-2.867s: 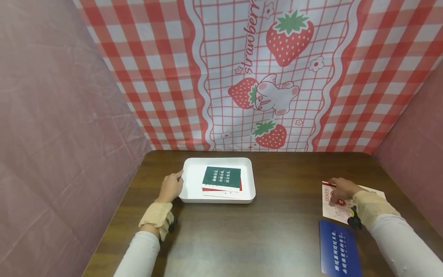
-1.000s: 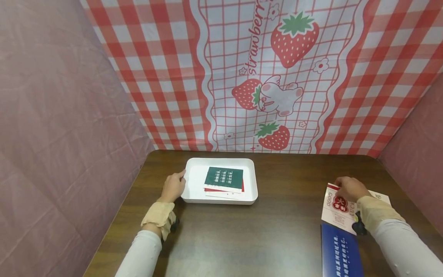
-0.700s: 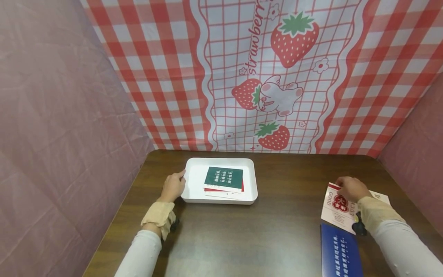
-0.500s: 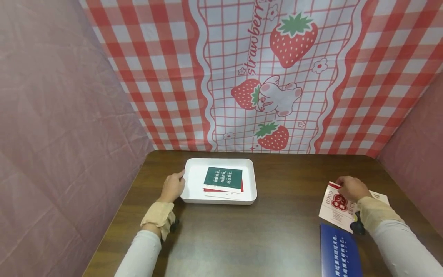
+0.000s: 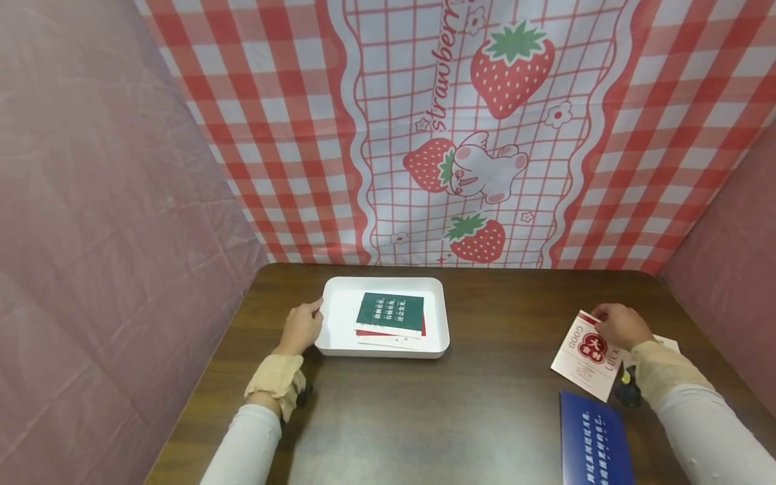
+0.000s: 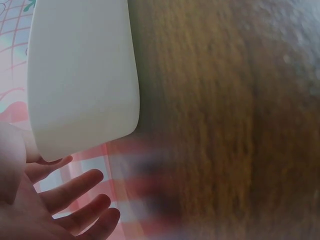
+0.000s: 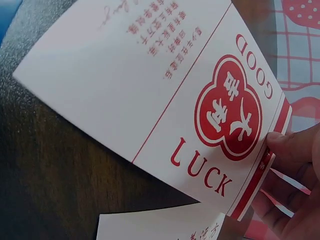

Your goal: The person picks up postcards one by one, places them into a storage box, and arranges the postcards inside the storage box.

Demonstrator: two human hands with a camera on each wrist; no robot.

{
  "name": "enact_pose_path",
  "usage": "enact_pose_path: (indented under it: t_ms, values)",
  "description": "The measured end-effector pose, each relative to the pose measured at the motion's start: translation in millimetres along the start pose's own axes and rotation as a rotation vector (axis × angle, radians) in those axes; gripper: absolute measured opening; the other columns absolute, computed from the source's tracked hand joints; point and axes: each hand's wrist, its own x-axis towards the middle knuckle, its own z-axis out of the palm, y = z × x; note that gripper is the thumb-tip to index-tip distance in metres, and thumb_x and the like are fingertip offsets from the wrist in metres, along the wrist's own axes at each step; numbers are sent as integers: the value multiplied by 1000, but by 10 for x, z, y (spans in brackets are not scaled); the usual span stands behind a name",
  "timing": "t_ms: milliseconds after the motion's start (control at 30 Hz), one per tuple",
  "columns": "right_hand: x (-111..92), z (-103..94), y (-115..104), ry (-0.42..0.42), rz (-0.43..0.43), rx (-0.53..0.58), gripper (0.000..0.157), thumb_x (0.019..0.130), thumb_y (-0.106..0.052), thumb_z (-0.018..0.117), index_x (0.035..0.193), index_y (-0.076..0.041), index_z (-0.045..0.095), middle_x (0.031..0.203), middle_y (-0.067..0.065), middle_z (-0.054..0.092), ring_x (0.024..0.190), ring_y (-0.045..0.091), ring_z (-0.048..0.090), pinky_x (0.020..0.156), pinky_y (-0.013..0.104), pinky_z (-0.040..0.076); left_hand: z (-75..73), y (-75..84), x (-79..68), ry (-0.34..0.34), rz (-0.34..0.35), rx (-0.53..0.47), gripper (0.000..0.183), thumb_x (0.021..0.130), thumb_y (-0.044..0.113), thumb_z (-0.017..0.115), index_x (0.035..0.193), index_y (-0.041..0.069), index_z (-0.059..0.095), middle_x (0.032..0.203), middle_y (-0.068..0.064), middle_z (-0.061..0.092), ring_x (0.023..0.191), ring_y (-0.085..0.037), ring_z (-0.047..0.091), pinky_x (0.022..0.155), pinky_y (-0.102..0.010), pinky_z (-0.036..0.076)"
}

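Left hand (image 5: 301, 329) pinches left edge of white tray (image 5: 338, 327), other fingers spread. Right hand (image 5: 623, 327), well apart, clamped on red-striped edge of GOOD LUCK card (image 5: 576, 359), tilted over brown worktop (image 5: 485, 404), right of tray. Blue card (image 5: 594, 438) lies near. Inside tray, green card (image 5: 391, 312) tops stack.

Table (image 5: 467, 411): before me; one cloth (image 5: 424, 236) hung behind it, side cloths (image 5: 121, 236) at left and right.
Tray (image 5: 339, 327): on the table's far left part, my left hand (image 5: 302, 328) at its left end.
Stacked cards (image 5: 391, 312): in the tray, overlapping, near its middle.
Held card (image 5: 587, 367): well right of the tray, far edge in my right hand (image 5: 622, 328).
Second card (image 7: 157, 223): on the table, partly behind my right wrist.
Booklet (image 5: 594, 441): on the table, just nearer me than the held card.
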Motion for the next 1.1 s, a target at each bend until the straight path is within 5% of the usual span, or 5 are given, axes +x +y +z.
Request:
enact_pose_path:
  t_ms: [267, 567, 867, 1100]
  values:
    - [-38, -30, -37, -12, 30, 49, 29, 85, -5, 57, 106, 15, 59, 90, 27, 63, 81, 35, 59, 70, 46, 47, 5, -8, -16, -13, -22, -4, 41, 91, 11, 50, 130, 6, 62, 129, -17, 62, 99, -38, 65, 86, -53, 50]
    - [-72, -43, -89, 3, 48, 68, 26, 88, -5, 55, 104, 16, 60, 87, 25, 63, 78, 32, 56, 64, 34, 44, 19, -14, -4, -4, -9, 10, 41, 90, 10, 51, 130, 6, 62, 128, -17, 63, 104, -40, 65, 87, -54, 50]
    - [-63, -55, -95, -34, 69, 175, 31, 92, -7, 55, 110, 18, 57, 92, 29, 62, 80, 30, 58, 64, 31, 47, 16, -4, -4, 7, -9, -5, 40, 90, 9, 52, 128, 5, 63, 127, -18, 63, 88, -35, 63, 82, -51, 50]
    - [-50, -74, -116, -63, 56, 218, 33, 93, -8, 53, 113, 18, 56, 94, 28, 64, 80, 25, 59, 64, 29, 46, 14, -10, -1, 8, -2, 5, 40, 90, 9, 53, 129, 5, 63, 126, -19, 64, 94, -37, 65, 85, -52, 50]
